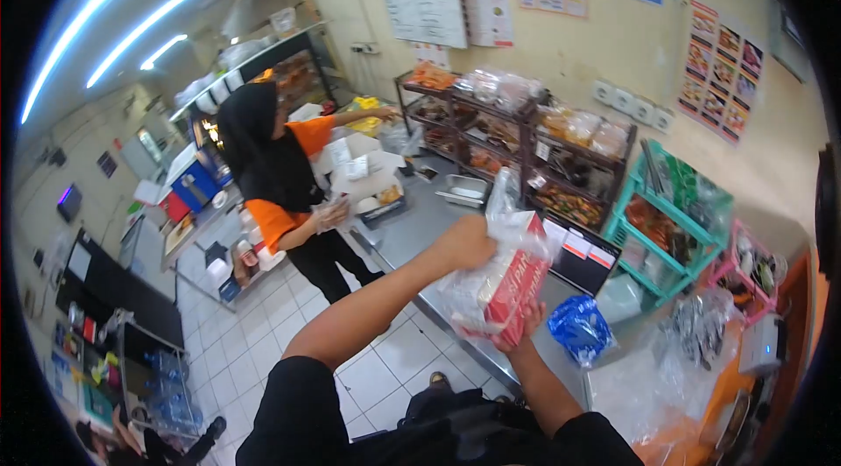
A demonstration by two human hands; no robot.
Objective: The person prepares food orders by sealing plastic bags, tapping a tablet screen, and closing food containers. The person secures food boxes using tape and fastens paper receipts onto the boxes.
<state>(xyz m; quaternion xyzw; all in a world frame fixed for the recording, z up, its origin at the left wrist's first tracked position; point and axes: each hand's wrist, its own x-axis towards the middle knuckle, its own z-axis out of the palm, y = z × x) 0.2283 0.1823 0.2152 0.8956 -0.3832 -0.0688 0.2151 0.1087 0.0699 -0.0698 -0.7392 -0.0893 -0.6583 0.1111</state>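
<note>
A red and white food box (519, 280) wrapped in a clear plastic bag (469, 300) is held tilted over the front edge of the steel counter (420, 199). My left hand (469, 243) is closed at the top of the bagged box, its fingertips partly hidden behind the plastic. Lower down, my right hand (524, 326) grips the box's bottom right side, with some fingers hidden underneath. A tablet-like screen (583, 260) stands just right of the box. The blue plastic-wrapped bundle (580, 328) lies on the counter near my right hand.
A co-worker in black and orange (276, 151) stands left beside an open box (378, 194). Dark racks of packed food (491, 129), a metal tray (464, 191) and teal baskets (670, 221) line the back. Water bottles (171, 396) stand lower left, near another person (131, 444).
</note>
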